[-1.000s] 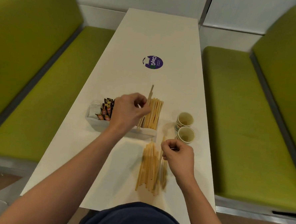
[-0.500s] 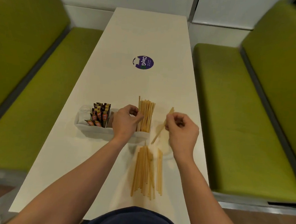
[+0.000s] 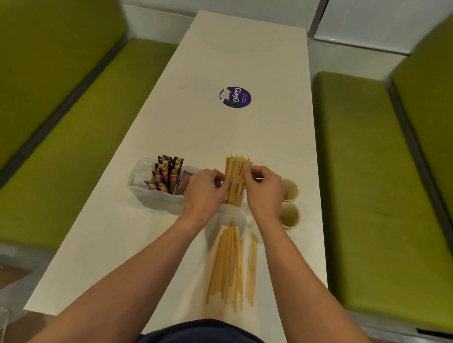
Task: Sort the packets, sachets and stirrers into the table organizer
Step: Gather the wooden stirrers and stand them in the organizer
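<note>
**A:** One pass, left to right. Far left?

**B:** Green left bench (image 3: 63,140), running alongside the white table (image 3: 243,53).

**A:** On the table?

**B:** White organizer (image 3: 152,200) near the left edge. The leftmost compartment holds white sachets (image 3: 142,175). Next come brown and orange packets (image 3: 166,175), standing up. Then a flat brown item (image 3: 187,186), half hidden by the left hand (image 3: 205,194). Can't tell what it is.

**A:** Left hand?

**B:** Fingers curled, pinching the left side of the standing stirrers (image 3: 236,176) in the rightmost compartment. Its wrist blocks the organizer's front wall there.

**A:** Right hand?

**B:** Right hand (image 3: 264,193) grasps the same bundle from the right, fingers bent onto it. The bundle leans away from the person, tops fanned.

**A:** Further right?

**B:** Far cup (image 3: 291,190) and near cup (image 3: 291,215), both paper. They sit one behind the other just beside the right hand, which partly covers them.

**A:** Closer to the person?

**B:** Loose stirrers (image 3: 229,267) lie flat on the table between the forearms. It's a thick pile, with a few stirrers set apart on its right side.

**A:** Surface, room?

**B:** Round purple sticker (image 3: 235,97) at mid-table, well beyond the organizer. Right bench (image 3: 378,186), green too. White wall panels (image 3: 257,1) at the far end. Dark blue clothing (image 3: 204,339) at the bottom edge.
</note>
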{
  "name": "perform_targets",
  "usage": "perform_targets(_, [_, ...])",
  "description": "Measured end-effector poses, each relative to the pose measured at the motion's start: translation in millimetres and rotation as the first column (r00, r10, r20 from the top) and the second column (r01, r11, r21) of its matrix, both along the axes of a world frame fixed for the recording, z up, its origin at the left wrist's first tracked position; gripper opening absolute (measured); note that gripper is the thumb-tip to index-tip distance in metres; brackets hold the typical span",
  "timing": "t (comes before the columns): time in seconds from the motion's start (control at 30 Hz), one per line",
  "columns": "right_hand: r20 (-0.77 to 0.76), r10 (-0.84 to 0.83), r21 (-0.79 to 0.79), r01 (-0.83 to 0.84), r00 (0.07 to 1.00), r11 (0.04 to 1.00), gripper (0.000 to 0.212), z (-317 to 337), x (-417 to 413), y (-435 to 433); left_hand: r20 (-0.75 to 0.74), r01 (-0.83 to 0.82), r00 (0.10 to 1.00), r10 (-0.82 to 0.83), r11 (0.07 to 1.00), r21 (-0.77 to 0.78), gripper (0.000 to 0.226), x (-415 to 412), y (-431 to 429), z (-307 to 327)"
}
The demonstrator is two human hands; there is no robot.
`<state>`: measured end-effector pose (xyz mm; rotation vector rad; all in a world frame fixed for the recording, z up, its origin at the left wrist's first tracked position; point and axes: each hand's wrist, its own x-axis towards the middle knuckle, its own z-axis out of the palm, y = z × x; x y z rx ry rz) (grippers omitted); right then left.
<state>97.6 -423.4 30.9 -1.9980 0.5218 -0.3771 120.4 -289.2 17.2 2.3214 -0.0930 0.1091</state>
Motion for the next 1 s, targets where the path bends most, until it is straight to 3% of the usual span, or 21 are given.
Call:
perform_targets(0.23, [-0.054,0.03,-0.086,-0.035,0.998,0.996,0.019,-1,-5,-1,0.04,0.025,0.999,-0.026,1.0,0.011,0.032,-4,4,3])
perform_targets(0.43, [-0.043,0.052,-0.068,-0.054,0.998,0.996,0.017,14,-46,-4,0.163,0.098,0.982,-0.092,0.995,-0.028,0.021,-32,16,13])
perform_targets(0.53, [-0.113,0.144,-0.065,-0.152,0.983,0.986,0.011,14,-79,-3,0.073,0.147,0.987,-0.145,0.989,-0.021,0.016,-59,25,8])
perform_targets(0.63, [-0.268,0.159,-0.162,-0.207,0.95,0.965,0.01,0,-107,-5,-0.148,0.147,0.979,-0.137,0.987,0.064,0.021,-83,30,-6])
perform_targets(0.73, [-0.446,0.129,-0.248,-0.261,0.885,0.933,0.029,-20,-125,-3,-0.385,0.201,0.917,-0.105,0.955,0.217,0.031,-102,30,-20])
perform_targets(0.83, [-0.521,0.152,-0.292,-0.342,0.84,0.893,0.039,-32,-135,8,-0.415,0.225,0.906,-0.089,0.93,0.291,0.033,-113,25,-22])
perform_targets(1.0, [-0.537,0.14,-0.327,-0.358,0.832,0.875,0.025,-33,-128,18,-0.425,0.213,0.903,-0.065,0.926,0.312,0.015,-109,22,-21])
